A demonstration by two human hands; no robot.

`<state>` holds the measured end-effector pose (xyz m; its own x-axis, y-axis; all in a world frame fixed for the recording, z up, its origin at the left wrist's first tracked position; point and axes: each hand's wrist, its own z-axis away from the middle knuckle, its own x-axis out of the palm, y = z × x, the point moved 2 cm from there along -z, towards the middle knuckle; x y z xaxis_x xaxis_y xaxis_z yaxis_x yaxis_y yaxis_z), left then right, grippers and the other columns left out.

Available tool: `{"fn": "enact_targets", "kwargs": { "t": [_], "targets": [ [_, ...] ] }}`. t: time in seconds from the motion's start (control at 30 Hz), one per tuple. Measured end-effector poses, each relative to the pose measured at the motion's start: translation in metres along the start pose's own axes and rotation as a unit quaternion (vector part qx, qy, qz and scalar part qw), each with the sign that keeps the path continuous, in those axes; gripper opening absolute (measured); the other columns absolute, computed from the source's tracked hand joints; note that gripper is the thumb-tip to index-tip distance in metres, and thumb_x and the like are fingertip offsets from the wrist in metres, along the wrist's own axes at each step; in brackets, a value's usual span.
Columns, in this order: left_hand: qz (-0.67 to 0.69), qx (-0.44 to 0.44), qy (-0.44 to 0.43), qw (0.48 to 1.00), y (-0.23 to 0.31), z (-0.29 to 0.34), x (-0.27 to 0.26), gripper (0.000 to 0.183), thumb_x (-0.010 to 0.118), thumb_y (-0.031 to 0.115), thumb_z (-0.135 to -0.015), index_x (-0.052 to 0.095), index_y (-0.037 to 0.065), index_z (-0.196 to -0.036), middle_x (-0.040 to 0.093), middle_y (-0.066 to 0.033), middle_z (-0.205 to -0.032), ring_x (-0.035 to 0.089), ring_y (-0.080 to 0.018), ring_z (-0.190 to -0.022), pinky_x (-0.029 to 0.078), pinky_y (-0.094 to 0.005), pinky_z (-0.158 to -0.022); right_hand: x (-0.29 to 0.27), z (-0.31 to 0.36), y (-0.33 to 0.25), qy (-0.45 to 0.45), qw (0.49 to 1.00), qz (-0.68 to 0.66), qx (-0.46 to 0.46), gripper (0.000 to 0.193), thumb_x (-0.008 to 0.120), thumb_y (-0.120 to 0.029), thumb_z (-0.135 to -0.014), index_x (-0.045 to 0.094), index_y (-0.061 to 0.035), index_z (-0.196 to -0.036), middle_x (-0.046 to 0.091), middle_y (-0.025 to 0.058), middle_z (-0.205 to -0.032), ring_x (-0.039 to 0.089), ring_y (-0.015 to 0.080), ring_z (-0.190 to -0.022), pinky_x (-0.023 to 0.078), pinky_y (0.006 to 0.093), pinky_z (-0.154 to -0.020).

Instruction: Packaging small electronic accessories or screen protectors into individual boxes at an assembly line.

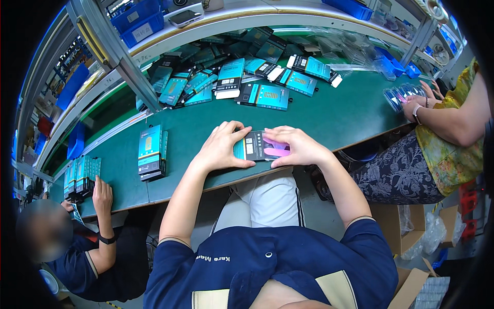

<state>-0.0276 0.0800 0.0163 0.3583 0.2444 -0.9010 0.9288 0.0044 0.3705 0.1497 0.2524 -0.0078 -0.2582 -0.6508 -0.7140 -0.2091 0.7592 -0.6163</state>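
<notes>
At the table's near edge lies a flat black and teal box (253, 146), between my two hands. My left hand (222, 147) grips its left end, thumb and fingers bent around the sides. My right hand (299, 146) is closed on a clear plastic tray (268, 144) holding pink and purple pieces (277, 152). The tray meets the box's right end; how far it sits inside cannot be seen. Left of my left hand stands a small stack of similar boxes (150, 153).
A heap of teal and black boxes (230, 77) covers the back of the green table (329, 119), with clear plastic trays (345, 46) beside it. Co-workers sit on both sides; a hand (102, 195) is near stacked boxes (82, 175) at left. A shelf (288, 16) overhangs the back.
</notes>
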Motion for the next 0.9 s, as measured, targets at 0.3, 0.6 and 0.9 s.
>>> {"fn": "enact_targets", "kwargs": {
  "t": [0.3, 0.6, 0.9],
  "targets": [
    [-0.004, 0.054, 0.019, 0.998, 0.008, -0.005, 0.013, 0.096, 0.089, 0.042, -0.058, 0.047, 0.009, -0.138, 0.057, -0.0189, -0.124, 0.055, -0.0389, -0.115, 0.042, -0.0467, -0.103, 0.054, -0.053, -0.018, 0.303, 0.917, -0.251, 0.061, 0.028, 0.058, -0.015, -0.096, 0.063, -0.004, -0.121, 0.063, 0.009, -0.128, 0.049, 0.0238, -0.131, 0.026, 0.0401, -0.117],
    [0.262, -0.026, 0.44, 0.859, 0.033, 0.009, 0.014, 0.067, 0.09, 0.02, -0.073, 0.042, 0.005, -0.118, 0.055, -0.0117, -0.113, 0.057, -0.0191, -0.1, 0.048, -0.0334, -0.088, 0.039, -0.059, -0.067, 0.269, 0.735, -0.621, 0.043, 0.03, 0.05, -0.009, -0.1, 0.06, 0.0064, -0.124, 0.066, 0.0125, -0.12, 0.063, 0.0164, -0.107, 0.048, 0.0303, -0.096],
    [0.573, -0.048, 0.414, 0.705, 0.032, 0.011, -0.006, 0.01, 0.058, 0.003, -0.099, 0.049, 0.008, -0.101, 0.064, -0.0111, -0.11, 0.061, -0.0142, -0.1, 0.047, -0.0276, -0.09, 0.059, -0.073, -0.068, 0.392, 0.793, -0.465, -0.012, 0.015, 0.059, -0.004, -0.097, 0.052, -0.0005, -0.11, 0.065, 0.0123, -0.109, 0.063, 0.0129, -0.097, 0.05, 0.025, -0.087]
  ]
}}
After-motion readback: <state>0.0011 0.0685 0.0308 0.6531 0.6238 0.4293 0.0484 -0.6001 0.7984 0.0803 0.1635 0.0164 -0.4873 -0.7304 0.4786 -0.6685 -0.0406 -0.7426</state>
